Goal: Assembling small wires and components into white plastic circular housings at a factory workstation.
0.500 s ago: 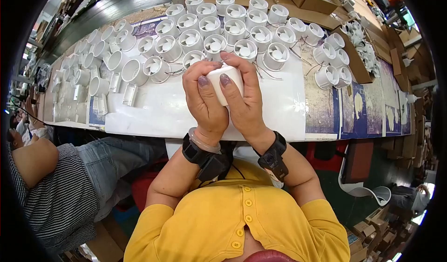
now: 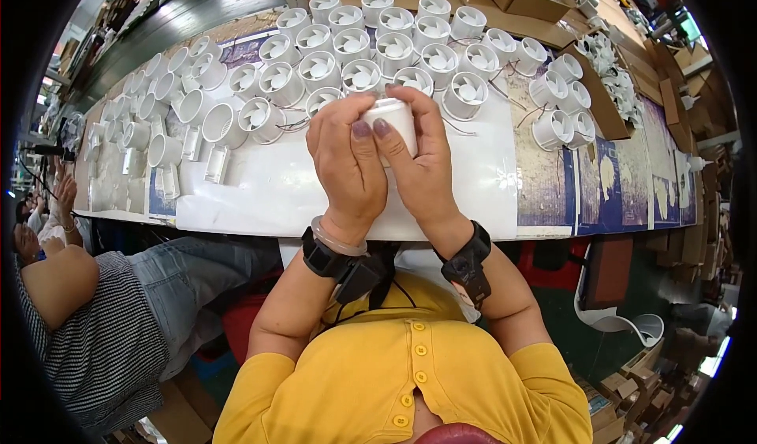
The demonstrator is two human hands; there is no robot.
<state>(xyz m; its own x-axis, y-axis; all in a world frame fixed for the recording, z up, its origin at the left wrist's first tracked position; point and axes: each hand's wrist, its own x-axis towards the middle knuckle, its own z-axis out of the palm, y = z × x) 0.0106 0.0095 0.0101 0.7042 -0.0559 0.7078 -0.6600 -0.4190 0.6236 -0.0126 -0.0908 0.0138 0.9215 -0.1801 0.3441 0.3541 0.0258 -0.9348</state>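
Between my two hands, above the white sheet on the table, is a white plastic fan housing [image 2: 397, 122], rounded, with a rim at its upper end. My left hand [image 2: 344, 160] is curled around its left side, thumb lying on the near face. On the other side my right hand [image 2: 424, 158] wraps it, the thumb beside the left one and the fingers over the far edge. My hands cover much of the housing, and its inside is hidden. Just beyond my fingertips stand several white round fans [image 2: 360, 74] with blades facing up, some with thin wires trailing.
To the left lie several open white cylinders [image 2: 225, 125] and small rectangular white frames [image 2: 217, 165]. More wired fans [image 2: 550, 89] stand at the right, beside a cardboard box [image 2: 598, 101] of white parts. A person in a striped top [image 2: 110, 326] sits close on my left.
The housing has turned in my hands: a rim now shows at its upper end, where a smooth face showed before. My left fingers have shifted around it, and both hands still hold it.
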